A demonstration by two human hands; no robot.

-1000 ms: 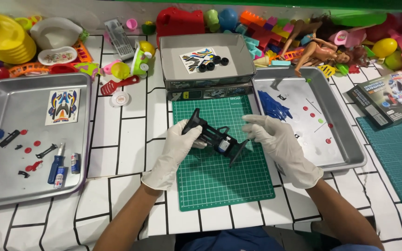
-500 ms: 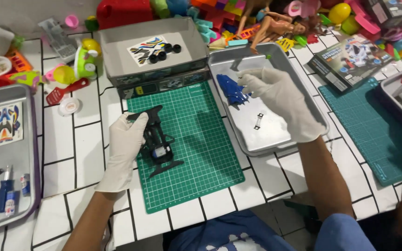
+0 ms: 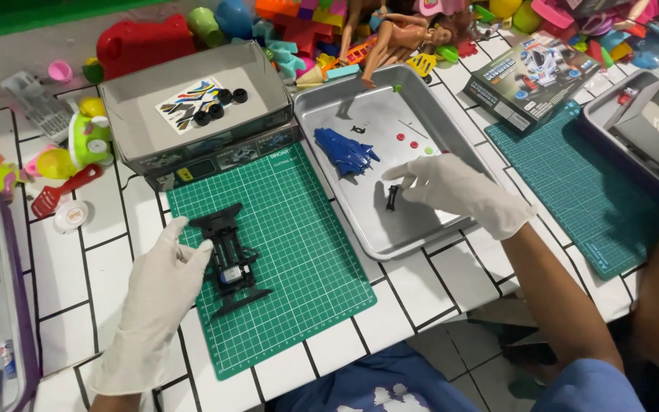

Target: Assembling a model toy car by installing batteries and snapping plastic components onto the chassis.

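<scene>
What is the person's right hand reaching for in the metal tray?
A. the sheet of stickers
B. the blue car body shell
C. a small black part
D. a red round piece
C: the gloved right hand has its fingers at a small black part lying in the metal tray, while the blue car body shell lies apart, further back in the tray, and the left hand steadies the black car chassis on the green cutting mat.

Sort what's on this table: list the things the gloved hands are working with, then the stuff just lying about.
In hand:
- black car chassis, held by the left hand on the green cutting mat
- small black part, under the right hand, in the metal tray
- blue car body, same tray

Lying about:
- dolls
- red toy spatula
- second green mat
</scene>
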